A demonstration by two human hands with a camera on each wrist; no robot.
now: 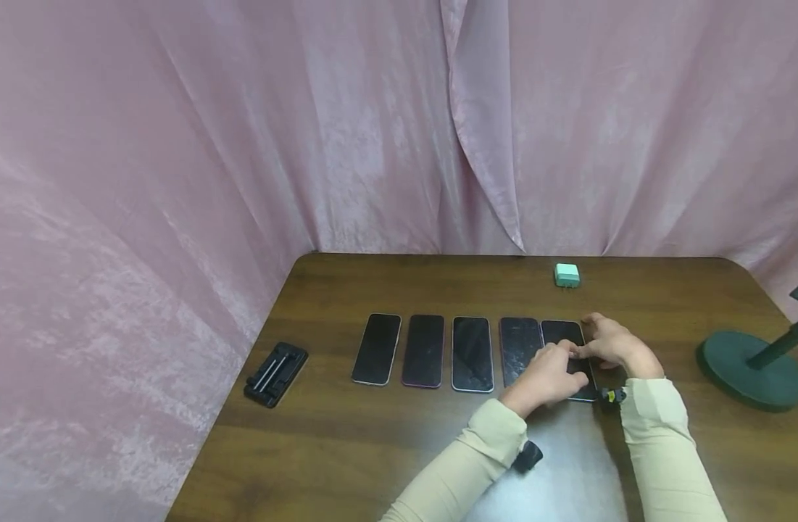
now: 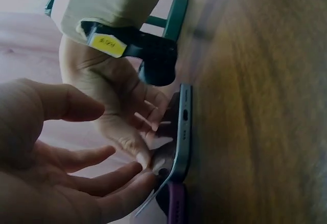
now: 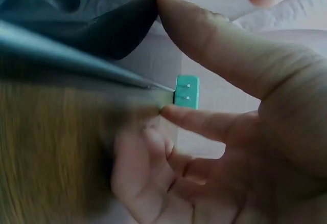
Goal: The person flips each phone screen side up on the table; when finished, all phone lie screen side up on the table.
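Observation:
Several smartphones lie face up in a row. Both hands are over the smartphone at the right end (image 1: 559, 331), whose screen is dark and glossy. My left hand (image 1: 546, 373) hovers over its lower left part, fingers spread and loosely bent in the left wrist view; whether its fingertips touch the screen is hidden. My right hand (image 1: 611, 343) is at its right side, with the thumb (image 3: 190, 23) on the screen, where a dark reflection meets it. The right index finger (image 3: 204, 122) is by the phone's edge. Close beside lies another smartphone (image 1: 519, 344), partly behind the left hand.
Farther left lie three more smartphones (image 1: 472, 355). A black tray with slim tools (image 1: 275, 374) is near the table's left edge. A mint-green plug adapter (image 1: 567, 275) sits at the back. To the right stands a green stand with a round base (image 1: 751, 371).

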